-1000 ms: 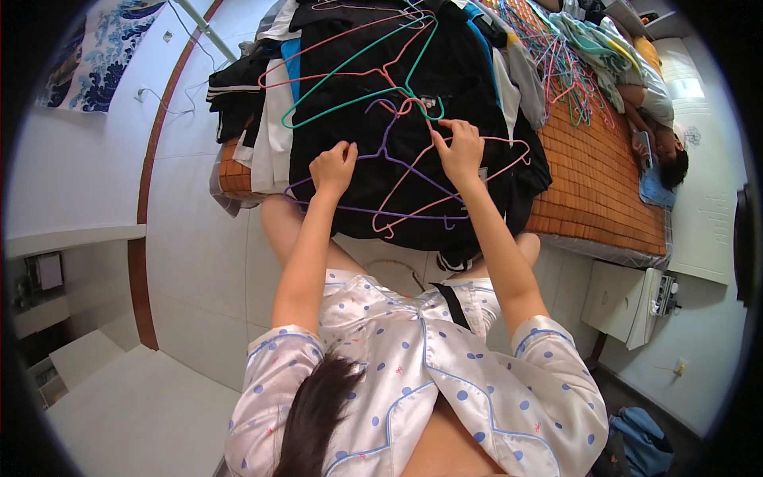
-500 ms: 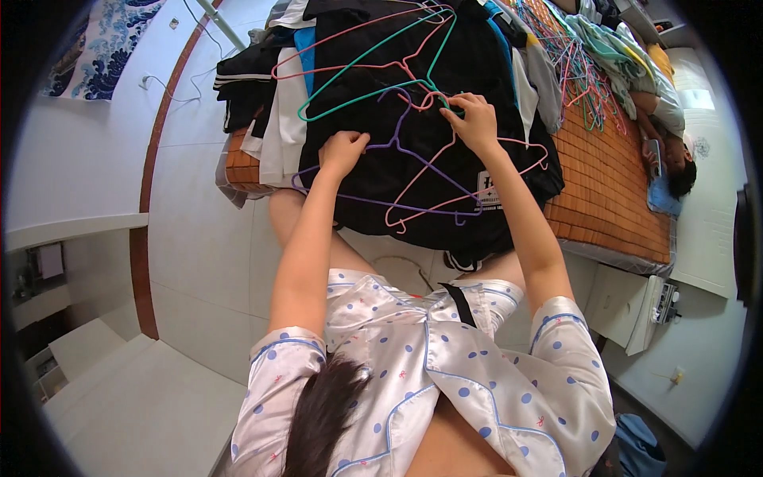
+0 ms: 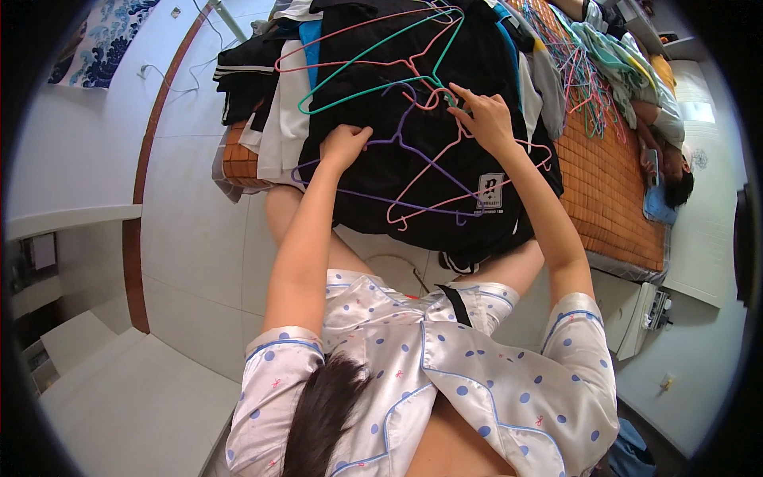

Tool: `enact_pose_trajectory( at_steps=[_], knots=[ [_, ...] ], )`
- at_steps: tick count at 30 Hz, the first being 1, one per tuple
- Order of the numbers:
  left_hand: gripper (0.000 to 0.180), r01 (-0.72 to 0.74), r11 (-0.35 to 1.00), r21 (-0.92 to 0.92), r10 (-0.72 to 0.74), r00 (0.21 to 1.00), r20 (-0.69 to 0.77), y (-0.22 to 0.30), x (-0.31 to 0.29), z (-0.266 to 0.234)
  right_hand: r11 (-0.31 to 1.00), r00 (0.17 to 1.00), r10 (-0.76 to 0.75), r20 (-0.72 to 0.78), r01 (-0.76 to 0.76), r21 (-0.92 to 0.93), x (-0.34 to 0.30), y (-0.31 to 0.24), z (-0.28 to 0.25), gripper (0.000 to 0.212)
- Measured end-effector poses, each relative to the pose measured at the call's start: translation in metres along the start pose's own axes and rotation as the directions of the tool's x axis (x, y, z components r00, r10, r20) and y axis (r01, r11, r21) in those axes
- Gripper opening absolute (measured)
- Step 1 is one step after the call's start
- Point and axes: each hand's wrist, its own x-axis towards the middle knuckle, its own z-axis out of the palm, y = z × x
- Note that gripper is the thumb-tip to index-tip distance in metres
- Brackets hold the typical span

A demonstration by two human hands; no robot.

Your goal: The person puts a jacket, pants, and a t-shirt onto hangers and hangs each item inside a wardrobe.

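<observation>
A purple hanger (image 3: 429, 163) lies over black clothing (image 3: 366, 208) draped at the bed's edge. My left hand (image 3: 345, 149) is closed on the purple hanger's left arm. Beside and partly under it lies a light pink hanger (image 3: 421, 173), its hook up near the hooks of the other hangers. My right hand (image 3: 485, 121) hovers by those hooks, index finger stretched out and thumb apart from it. Further up, a green hanger (image 3: 359, 60) and a coral-pink hanger (image 3: 338, 37) overlap on the black cloth. Whether my right fingertips touch a hook is hard to see.
The bed has a brown woven mat (image 3: 604, 191). A tangled heap of coloured hangers (image 3: 584, 75) lies at its far right, beside a person lying down with a phone (image 3: 652, 167). White and black clothes (image 3: 242, 75) are stacked at the left. Pale floor tiles (image 3: 195, 215) extend left.
My right hand has opened from a pinch at the hooks, with its index finger now lifted and extended. My left hand stays on the purple hanger, and the view has shifted slightly.
</observation>
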Motion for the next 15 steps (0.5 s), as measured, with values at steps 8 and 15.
enact_pose_trajectory(
  at_steps=[8, 15],
  knots=[
    [0.043, -0.016, 0.999, -0.052, 0.017, 0.999, 0.031, -0.003, 0.004, 0.002, 0.994, 0.95, 0.025, -0.311, -0.057, -0.095, 0.023, 0.008, -0.013, 0.015],
    [0.043, -0.018, 0.997, -0.078, 0.02, 1.0, 0.02, -0.003, 0.005, 0.002, 0.935, 0.875, -0.021, -0.483, -0.154, -0.319, 0.043, 0.036, -0.082, 0.018]
  ],
)
